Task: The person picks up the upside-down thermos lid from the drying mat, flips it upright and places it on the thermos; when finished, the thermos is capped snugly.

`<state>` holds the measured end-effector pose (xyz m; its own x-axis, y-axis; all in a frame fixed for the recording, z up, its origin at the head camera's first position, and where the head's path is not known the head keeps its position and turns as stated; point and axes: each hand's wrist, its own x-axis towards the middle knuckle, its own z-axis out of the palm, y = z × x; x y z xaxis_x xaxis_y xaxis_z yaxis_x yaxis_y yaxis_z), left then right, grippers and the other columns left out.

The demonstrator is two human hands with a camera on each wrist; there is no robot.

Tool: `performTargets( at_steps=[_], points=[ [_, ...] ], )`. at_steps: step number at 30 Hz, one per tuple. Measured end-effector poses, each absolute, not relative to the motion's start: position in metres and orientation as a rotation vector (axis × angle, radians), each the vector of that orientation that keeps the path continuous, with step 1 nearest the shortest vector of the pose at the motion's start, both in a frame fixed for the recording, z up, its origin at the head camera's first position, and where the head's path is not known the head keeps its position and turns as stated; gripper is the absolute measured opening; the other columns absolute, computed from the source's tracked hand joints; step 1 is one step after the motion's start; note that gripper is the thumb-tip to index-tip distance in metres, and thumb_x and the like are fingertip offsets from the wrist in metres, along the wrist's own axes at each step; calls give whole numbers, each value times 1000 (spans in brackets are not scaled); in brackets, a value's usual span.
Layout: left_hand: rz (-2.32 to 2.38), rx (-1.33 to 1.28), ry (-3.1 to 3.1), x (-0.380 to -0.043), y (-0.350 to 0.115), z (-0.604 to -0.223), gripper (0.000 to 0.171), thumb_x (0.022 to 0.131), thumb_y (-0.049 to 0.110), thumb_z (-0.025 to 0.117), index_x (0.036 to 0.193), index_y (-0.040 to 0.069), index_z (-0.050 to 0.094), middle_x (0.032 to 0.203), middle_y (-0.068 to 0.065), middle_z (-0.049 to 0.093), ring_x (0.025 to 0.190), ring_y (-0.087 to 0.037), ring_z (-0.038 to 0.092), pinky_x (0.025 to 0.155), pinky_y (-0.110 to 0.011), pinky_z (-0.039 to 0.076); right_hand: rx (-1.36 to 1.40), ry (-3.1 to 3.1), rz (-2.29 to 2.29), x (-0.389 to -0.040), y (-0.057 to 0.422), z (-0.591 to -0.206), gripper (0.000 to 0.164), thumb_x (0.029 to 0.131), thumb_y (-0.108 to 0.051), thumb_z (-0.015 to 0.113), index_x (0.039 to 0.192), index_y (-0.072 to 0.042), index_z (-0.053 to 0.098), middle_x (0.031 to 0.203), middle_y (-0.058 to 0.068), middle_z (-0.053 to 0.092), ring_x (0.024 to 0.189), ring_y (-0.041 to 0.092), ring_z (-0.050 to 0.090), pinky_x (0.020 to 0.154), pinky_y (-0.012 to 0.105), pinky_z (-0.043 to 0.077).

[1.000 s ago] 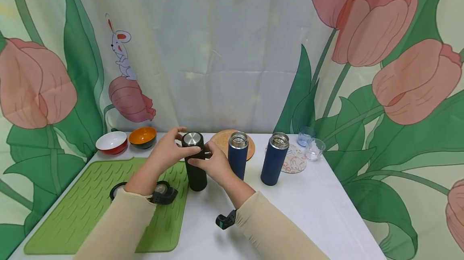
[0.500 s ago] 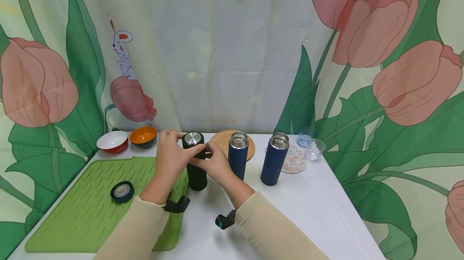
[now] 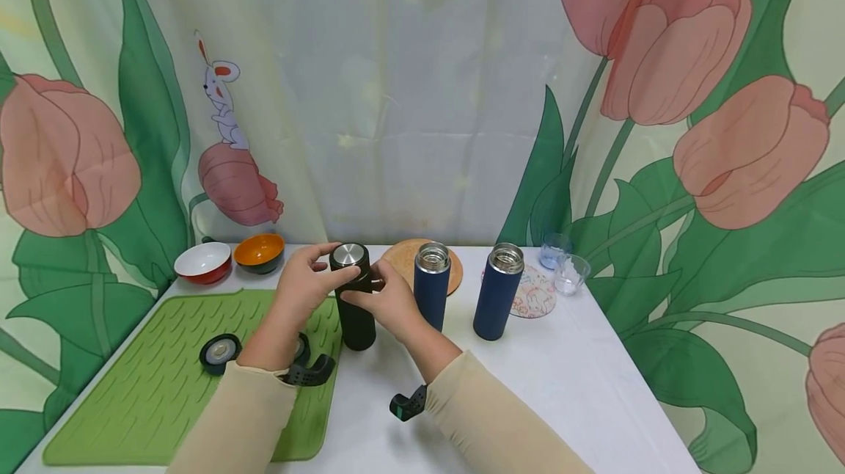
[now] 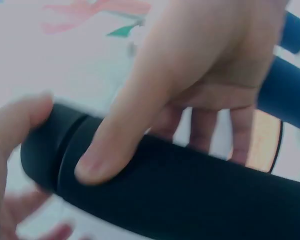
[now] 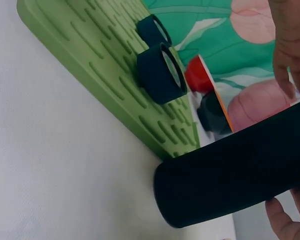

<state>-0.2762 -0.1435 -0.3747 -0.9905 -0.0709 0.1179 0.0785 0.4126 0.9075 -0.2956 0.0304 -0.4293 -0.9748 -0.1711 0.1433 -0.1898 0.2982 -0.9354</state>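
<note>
A black thermos (image 3: 356, 323) stands upright just right of the green mat, its black lid (image 3: 348, 256) with a silver disc seated on top. My left hand (image 3: 305, 285) holds the lid, thumb across its front and fingers at the far left side. Just below the lid, my right hand (image 3: 394, 299) grips the body; its thumb presses the front in the left wrist view. Two dark blue thermoses (image 3: 431, 301) (image 3: 498, 305) stand uncapped to the right. On the mat lie two dark lids, one in plain sight (image 3: 221, 353), the other (image 3: 303, 349) partly hidden behind my left wrist.
The ridged green mat (image 3: 145, 386) covers the table's left side. Behind it sit a red-and-white bowl (image 3: 203, 261) and an orange bowl (image 3: 260, 252). A round wooden board (image 3: 403, 257), a patterned coaster (image 3: 536, 294) and two small clear cups (image 3: 553, 250) (image 3: 570, 276) are farther back right.
My left hand swung round the lid, its wrist going right, then back left with the fingers reset on it. The right hand keeps its grip and the thermos stays in place.
</note>
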Motion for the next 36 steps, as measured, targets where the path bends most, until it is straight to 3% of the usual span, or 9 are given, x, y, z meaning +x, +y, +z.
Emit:
performTargets(
  at_steps=[6,12,21,26,31,36],
  points=[
    [-1131,139,-2479,-264,-124,-381,84,75,59,92,131,0,69,156,-21,45,145,-45,40,107,-60,49,330,-2520,1810,-295,30,-432,41,86,-46,88,113,-26,64,127,-7,70,122,20,68,89,38,58],
    [-1070,137,-2422,-265,-118,-384,77,75,56,93,122,-1,70,149,-21,48,142,-42,41,107,-59,48,323,-2516,1796,-295,30,-431,40,86,-46,88,107,-24,63,124,-7,70,120,20,68,86,36,57],
    [-1230,105,-2456,-266,-127,-382,74,78,57,91,131,9,71,134,-20,61,124,-37,58,98,-54,52,344,-2508,1795,-296,30,-430,42,84,-48,89,112,-27,65,123,-9,70,122,19,67,93,41,58],
    [-1238,88,-2535,-264,-132,-381,72,82,62,85,139,19,70,128,-15,70,113,-34,64,84,-45,54,334,-2529,1767,-295,30,-430,43,84,-51,88,110,-26,64,124,-10,70,126,21,66,94,44,58],
    [-1223,84,-2579,-262,-132,-381,68,84,65,82,138,26,69,103,-10,69,88,-28,59,66,-34,43,321,-2529,1770,-295,30,-431,43,84,-52,88,110,-27,64,124,-10,70,126,22,66,94,43,58],
    [-1194,61,-2578,-261,-131,-381,61,86,62,81,134,26,70,88,-7,59,75,-25,50,61,-34,36,321,-2514,1794,-296,30,-432,43,84,-49,89,110,-26,65,124,-8,71,125,23,67,92,42,58]
  ],
)
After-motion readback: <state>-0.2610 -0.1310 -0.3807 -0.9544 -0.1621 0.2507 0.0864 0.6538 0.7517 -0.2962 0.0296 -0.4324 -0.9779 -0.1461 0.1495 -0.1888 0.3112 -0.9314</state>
